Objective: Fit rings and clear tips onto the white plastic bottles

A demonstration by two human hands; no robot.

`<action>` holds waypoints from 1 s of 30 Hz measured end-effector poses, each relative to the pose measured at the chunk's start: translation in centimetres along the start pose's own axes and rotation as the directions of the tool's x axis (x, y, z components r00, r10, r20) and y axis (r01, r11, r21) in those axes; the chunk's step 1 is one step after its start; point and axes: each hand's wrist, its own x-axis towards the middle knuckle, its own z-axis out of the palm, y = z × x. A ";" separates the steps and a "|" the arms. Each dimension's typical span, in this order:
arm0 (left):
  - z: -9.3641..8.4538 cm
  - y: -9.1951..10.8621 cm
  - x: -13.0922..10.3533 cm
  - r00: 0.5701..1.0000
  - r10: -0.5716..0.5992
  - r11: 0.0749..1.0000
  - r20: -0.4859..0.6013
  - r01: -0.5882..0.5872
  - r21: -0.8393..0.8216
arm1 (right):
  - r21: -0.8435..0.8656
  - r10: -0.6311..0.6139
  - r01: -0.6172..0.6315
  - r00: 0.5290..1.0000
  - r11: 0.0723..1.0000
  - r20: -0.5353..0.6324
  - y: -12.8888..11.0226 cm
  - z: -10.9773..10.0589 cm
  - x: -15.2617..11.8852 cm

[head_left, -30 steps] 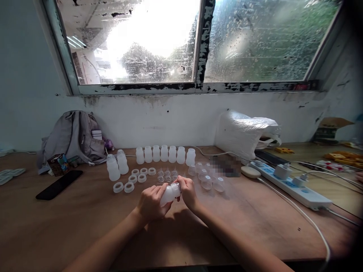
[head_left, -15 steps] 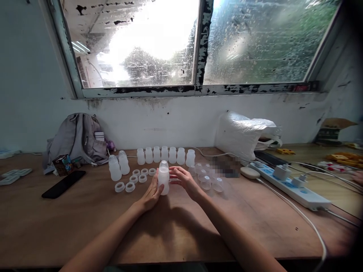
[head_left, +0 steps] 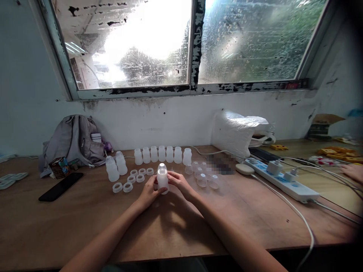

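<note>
A frosted white bottle with a clear domed cap (head_left: 162, 181) stands upright between my two hands. My left hand (head_left: 149, 192) is wrapped round its left side, the thumb across the lower front. From the right, the fingers of my right hand (head_left: 179, 183) press against the bottle near its upper part. Behind it is a row of several uncapped frosted bottles (head_left: 162, 153). Two capped bottles (head_left: 112, 169) stand to the left. Several translucent rings (head_left: 127, 187) lie left of my hands, and several clear caps (head_left: 202, 180) sit to the right.
A black phone (head_left: 60, 187), a small box (head_left: 59, 167) and a grey backpack (head_left: 74, 141) are at the left. To the right are a plastic bag (head_left: 232, 130), a round white pad (head_left: 244, 169) and a power strip (head_left: 282, 182) with cables. Another person's hand (head_left: 352, 172) shows at the far right.
The fingers of my right hand, apart beside the bottle before, have closed onto it. The whole view has shifted slightly, and more of the other person's hand shows.
</note>
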 end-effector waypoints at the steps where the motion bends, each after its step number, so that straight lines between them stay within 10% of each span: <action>1: -0.1 0.0 0.1 1.000 0.014 1.000 -0.005 -0.014 0.024 | 0.007 0.005 -0.005 1.000 1.000 -0.016 0.1 -0.1 0.0; 8: -3.3 3.3 2.5 0.984 0.140 0.976 -0.113 -0.118 0.181 | 0.001 0.012 -0.013 0.972 1.000 -0.233 0.5 -1.0 0.3; 16: -7.5 7.6 7.8 0.967 0.201 0.858 0.157 -0.251 0.447 | -0.058 0.036 -0.056 0.955 0.997 -0.293 0.6 -1.3 0.4; 24: -14.7 5.0 12.6 0.992 -0.003 0.723 -0.129 0.091 0.685 | -0.077 0.052 -0.081 0.943 0.994 -0.328 0.7 -1.6 0.5; 30: -16.1 1.6 12.8 0.929 -0.177 0.515 -0.324 0.368 0.774 | -0.109 0.086 -0.131 0.934 0.985 -0.348 1.1 -1.7 0.7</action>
